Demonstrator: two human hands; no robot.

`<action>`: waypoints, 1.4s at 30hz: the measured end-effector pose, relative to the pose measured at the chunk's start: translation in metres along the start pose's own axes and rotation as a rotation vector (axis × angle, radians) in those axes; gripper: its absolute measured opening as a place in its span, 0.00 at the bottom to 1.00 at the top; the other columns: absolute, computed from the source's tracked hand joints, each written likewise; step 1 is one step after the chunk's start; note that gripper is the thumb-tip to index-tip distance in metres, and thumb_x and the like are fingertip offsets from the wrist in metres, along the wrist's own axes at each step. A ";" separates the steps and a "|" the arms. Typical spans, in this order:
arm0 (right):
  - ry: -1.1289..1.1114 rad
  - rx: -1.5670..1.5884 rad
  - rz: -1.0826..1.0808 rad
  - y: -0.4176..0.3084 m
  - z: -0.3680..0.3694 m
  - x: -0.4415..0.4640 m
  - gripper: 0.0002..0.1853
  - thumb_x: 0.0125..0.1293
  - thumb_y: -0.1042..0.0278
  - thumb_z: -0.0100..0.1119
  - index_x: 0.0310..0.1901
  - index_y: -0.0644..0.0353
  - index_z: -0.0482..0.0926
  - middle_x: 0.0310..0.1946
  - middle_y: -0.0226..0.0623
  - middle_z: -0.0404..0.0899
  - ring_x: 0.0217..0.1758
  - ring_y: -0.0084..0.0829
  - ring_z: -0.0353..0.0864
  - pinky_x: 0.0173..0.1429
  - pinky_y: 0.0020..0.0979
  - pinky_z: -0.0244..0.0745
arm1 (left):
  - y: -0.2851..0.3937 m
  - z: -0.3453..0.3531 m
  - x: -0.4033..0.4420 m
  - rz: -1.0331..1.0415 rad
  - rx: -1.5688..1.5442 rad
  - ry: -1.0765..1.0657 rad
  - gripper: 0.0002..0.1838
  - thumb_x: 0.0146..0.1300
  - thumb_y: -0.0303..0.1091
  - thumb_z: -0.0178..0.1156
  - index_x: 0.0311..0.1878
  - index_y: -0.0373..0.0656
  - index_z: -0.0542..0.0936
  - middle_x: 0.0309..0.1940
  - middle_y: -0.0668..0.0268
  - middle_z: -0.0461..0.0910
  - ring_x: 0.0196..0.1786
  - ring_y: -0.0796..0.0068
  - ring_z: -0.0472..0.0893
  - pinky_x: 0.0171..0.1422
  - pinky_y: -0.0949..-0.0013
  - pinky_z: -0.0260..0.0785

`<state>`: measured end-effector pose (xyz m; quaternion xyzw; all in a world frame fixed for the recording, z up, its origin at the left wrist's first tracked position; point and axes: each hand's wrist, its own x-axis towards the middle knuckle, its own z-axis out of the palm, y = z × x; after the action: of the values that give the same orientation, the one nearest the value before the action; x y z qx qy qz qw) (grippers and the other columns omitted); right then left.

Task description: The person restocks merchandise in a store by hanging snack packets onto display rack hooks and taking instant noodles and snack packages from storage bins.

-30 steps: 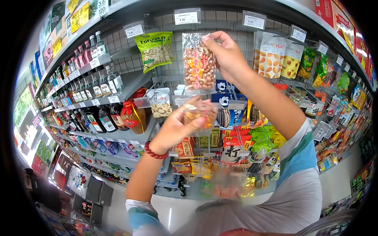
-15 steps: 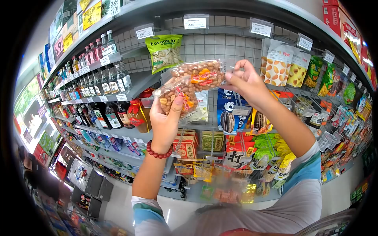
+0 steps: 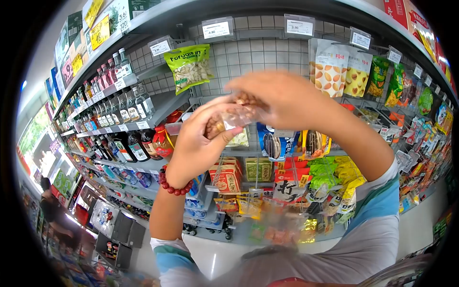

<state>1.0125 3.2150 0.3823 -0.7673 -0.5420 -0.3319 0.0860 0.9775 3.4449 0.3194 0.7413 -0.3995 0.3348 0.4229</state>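
Observation:
In front of the shelf, my left hand grips clear plastic packaging of reddish-brown peanuts, thumb along the lower side. A red bead bracelet is on that wrist. My right hand, blurred, curves over the other end of the packaging, its fingertips mostly hidden. Peanuts show between the hands, but the label is covered and I cannot tell whether this is one bag or two. Just behind hang a green bag of nuts at upper left and a blue sunflower seed bag below.
Bottles line the shelves at left. White almond pouches hang at right, with more snack bags beyond. Red packets and yellow-green bags hang lower. A person is in the aisle at far left, near grey bins.
My right hand has swung left and over the peanut packaging, which is now bunched and largely covered; before, it was stretched out with labels showing. The view has shifted slightly.

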 end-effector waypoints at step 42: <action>0.732 0.679 0.585 0.120 0.065 0.106 0.17 0.66 0.57 0.54 0.39 0.62 0.85 0.34 0.48 0.86 0.40 0.47 0.86 0.47 0.41 0.80 | 0.016 0.033 -0.087 -0.746 -0.297 0.221 0.22 0.70 0.32 0.63 0.62 0.32 0.71 0.55 0.57 0.81 0.55 0.69 0.82 0.62 0.63 0.74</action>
<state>1.1664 3.2809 0.4239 -0.6498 -0.3185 -0.3455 0.5975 0.9285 3.4374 0.2386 0.7258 -0.0998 0.1751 0.6578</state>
